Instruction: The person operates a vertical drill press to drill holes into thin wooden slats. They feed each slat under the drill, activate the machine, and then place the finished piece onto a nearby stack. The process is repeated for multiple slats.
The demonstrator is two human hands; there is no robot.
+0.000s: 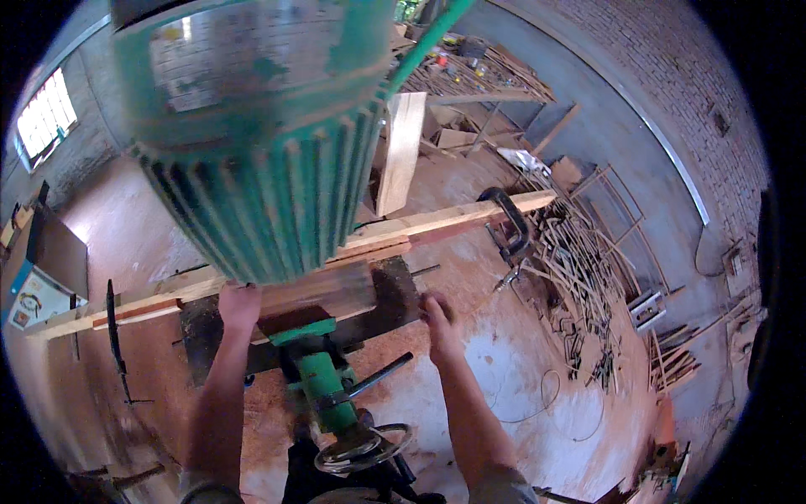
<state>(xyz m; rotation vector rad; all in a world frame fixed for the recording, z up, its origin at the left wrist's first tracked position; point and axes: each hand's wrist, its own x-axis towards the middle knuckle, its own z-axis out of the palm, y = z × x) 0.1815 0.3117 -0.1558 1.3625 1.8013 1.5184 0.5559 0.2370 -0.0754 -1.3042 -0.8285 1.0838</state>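
A brown wooden block (319,294) lies on the dark machine table (393,302), below a large ribbed green motor housing (260,185) that fills the upper left. My left hand (240,306) is closed at the block's left end; its fingertips are partly hidden beneath the motor. Past the right end of the table, my right hand (439,317) has its fingers curled, and blur hides what is in them. Between my forearms stand a green machine column (323,386), a dark lever (378,376) and a metal handwheel (363,449).
Behind the table runs a long pale timber (453,214), with a dark C-clamp (514,223) at its right part. Another clamp (116,336) hangs at left. Scrap sticks (579,277) are heaped on the right; a thin cable (537,413) loops over the floor.
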